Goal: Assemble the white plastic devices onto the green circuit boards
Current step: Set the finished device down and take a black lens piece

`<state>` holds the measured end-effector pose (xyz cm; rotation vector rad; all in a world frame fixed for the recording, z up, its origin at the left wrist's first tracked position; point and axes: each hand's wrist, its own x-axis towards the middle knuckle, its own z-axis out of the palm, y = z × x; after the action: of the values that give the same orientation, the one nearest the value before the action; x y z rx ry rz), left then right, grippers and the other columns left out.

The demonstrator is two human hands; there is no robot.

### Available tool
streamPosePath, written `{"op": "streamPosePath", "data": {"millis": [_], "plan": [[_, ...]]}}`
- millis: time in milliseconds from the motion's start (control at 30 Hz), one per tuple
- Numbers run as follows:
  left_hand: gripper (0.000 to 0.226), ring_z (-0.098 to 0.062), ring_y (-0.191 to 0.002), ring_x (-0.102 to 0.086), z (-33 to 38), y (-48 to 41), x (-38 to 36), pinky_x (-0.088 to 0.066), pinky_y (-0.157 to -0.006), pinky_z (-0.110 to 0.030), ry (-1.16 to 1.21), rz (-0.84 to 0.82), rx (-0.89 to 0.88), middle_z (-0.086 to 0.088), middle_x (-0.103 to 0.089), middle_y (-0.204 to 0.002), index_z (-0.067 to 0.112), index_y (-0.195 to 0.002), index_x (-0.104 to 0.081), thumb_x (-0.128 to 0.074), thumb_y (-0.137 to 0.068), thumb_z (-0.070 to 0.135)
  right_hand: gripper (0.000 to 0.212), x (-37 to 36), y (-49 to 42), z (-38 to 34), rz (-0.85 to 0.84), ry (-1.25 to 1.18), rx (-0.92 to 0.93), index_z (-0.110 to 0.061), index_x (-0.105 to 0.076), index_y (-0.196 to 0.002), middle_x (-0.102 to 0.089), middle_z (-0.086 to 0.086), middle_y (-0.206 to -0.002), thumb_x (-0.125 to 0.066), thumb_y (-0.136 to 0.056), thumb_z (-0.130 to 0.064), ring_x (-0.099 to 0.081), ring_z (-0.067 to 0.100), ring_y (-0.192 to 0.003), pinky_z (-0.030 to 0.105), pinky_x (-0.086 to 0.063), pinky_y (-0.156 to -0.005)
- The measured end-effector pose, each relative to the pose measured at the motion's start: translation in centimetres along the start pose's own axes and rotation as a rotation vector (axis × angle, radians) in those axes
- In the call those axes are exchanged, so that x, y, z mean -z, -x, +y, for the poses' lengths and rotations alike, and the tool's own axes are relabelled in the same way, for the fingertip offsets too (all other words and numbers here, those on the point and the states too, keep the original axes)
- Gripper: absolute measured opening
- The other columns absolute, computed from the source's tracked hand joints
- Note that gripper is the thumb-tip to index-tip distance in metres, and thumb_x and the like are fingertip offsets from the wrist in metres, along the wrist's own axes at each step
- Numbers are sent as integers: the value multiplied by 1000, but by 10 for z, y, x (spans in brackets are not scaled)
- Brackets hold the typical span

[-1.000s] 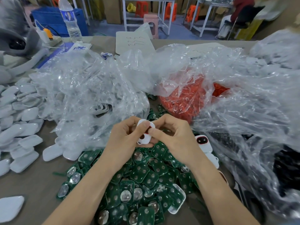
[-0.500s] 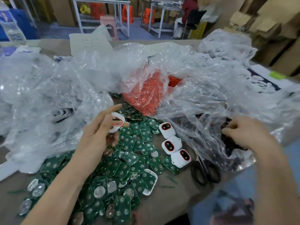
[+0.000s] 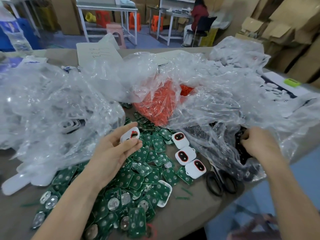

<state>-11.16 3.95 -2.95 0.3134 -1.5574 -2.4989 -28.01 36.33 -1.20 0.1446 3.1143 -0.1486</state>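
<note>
The left hand (image 3: 112,153) hovers over the far side of the pile of green circuit boards (image 3: 138,179), thumb and fingertips pinching a white plastic device (image 3: 130,135), open face up, its long axis slanting across the pile. The boards lie just beneath it, so this hand is the nearer. The right hand (image 3: 258,144), well right of the pile, curls into a clear bag (image 3: 216,141) of black parts; whether it pinches one cannot be told.

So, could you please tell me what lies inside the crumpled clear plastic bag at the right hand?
Small black parts show through the clear plastic bag; the right hand reaches among them. Wrinkles and glare hide their shape and number.
</note>
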Motion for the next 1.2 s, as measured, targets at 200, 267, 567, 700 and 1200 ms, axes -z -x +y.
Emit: {"op": "streamPosePath", "data": {"millis": [200, 267, 567, 700, 1200], "plan": [[41, -25, -95, -73, 1, 1, -4, -57, -74, -21, 5, -44, -65, -13, -73, -104, 12, -108, -57, -66, -70, 1, 15, 6, 8, 2, -96, -48, 56, -12, -63, -85, -64, 16, -88, -74, -77, -7, -54, 27, -78, 28, -38, -68], [37, -28, -93, -73, 0, 0, -5, -58, -70, -22, -38, -46, -65, -14, -73, -105, 15, -106, -57, -66, -72, 6, 19, 7, 12, 4, -130, -28, 85, -13, -64, -92, -64, 13, -88, -73, -76, -7, -51, 25, -77, 26, -38, -68], [34, -25, -73, -74, -3, 1, -3, -56, -56, -20, -137, -87, -41, -13, -74, -104, 17, -101, -52, -70, -72, 21, 21, 12, 15, 2, -171, -34, 131, -16, -61, -83, -65, 10, -87, -68, -75, 3, -54, 24, -78, 24, -37, -66], [34, -18, -57, -67, -3, 1, -2, -53, -51, -21, -178, -87, -32, -14, -74, -102, 13, -105, -53, -67, -75, 20, 18, 9, 13, 4, -118, -73, 102, -14, -63, -87, -61, 9, -84, -68, -77, 0, -53, 25, -77, 26, -38, -65], [32, -17, -60, -61, -2, -2, -2, -55, -57, -23, 139, -65, 66, -23, -71, -102, 4, -103, -69, -42, -92, 19, 26, 42, 62, -29, 45, -1153, 240, -30, -78, -78, -71, -8, -64, -73, -72, -5, -64, 0, -57, 11, -49, -50]]}}
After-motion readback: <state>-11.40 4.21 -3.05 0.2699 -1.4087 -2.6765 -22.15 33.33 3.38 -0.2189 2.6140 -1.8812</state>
